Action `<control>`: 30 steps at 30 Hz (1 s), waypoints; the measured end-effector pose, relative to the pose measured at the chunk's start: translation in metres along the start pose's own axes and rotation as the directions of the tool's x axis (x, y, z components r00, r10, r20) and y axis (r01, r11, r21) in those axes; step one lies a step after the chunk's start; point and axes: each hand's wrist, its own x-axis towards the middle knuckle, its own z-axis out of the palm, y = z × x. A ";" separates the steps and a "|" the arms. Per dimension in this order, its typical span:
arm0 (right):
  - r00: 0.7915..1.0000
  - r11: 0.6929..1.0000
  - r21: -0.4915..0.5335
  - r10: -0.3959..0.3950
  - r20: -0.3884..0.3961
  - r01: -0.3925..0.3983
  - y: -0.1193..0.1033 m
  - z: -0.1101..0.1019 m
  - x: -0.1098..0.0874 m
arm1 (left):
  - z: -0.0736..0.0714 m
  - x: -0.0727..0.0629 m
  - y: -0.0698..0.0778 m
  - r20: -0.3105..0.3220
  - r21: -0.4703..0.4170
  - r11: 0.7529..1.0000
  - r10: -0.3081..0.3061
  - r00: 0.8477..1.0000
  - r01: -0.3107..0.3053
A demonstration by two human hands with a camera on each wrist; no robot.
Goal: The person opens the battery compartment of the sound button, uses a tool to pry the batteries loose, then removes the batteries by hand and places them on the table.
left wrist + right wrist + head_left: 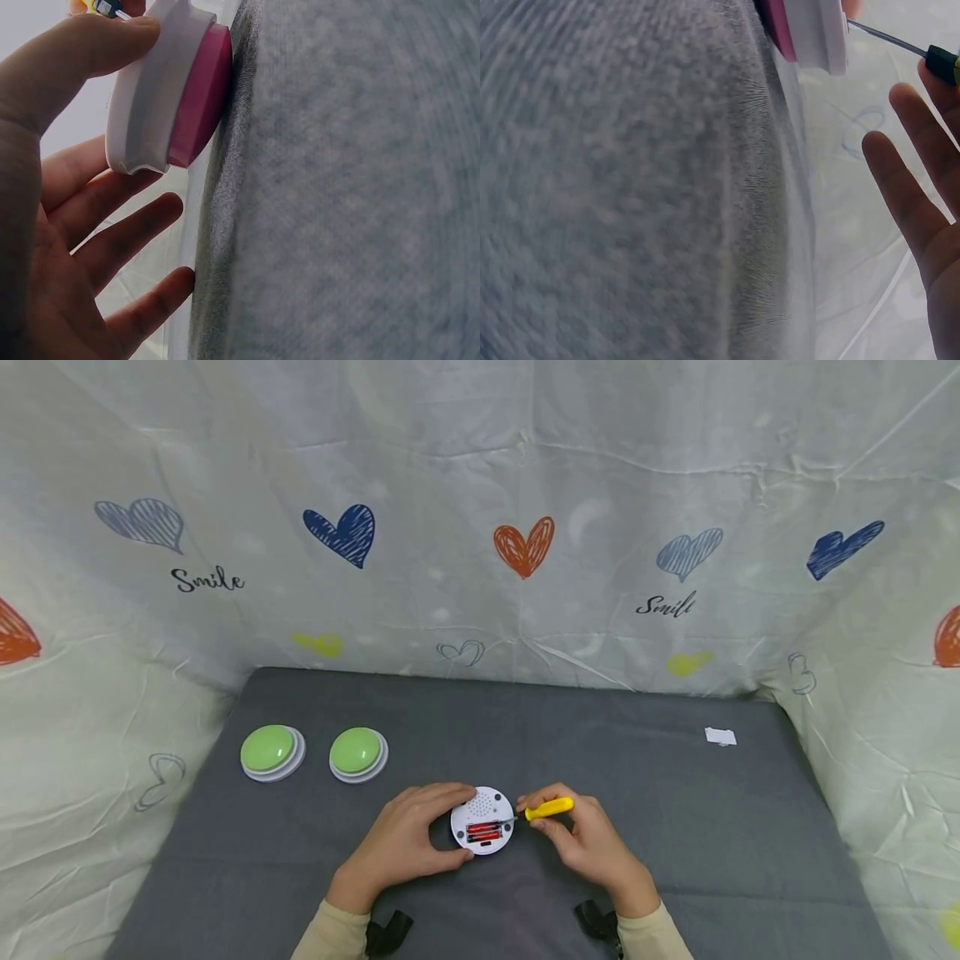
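A round white push-button device (491, 800) lies upside down on the cloth, its underside facing up. Two red batteries (483, 832) sit in its uncovered compartment. From the side, the left wrist view shows its pink dome (204, 101) against the cloth. My left hand (408, 837) holds the device by its rim between thumb and fingers. A screwdriver (551, 808) with a yellow handle is pinched in my right hand (596, 847). Its metal shaft (889, 37) reaches to the battery compartment; whether the tip touches a battery is too small to tell.
Two similar buttons with green domes, a left one (267, 748) and a right one (356, 751), stand dome up at the back left. A small white flat piece (720, 737) lies at the back right. Dark grey cloth (525, 727) covers the table, with a printed curtain (585, 568) behind.
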 end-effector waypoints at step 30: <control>0.997 0.972 0.231 0.064 -0.051 -0.051 0.016 0.003 -0.005 | -0.002 -0.002 -0.005 0.006 -0.015 1.000 -0.002 1.000 0.002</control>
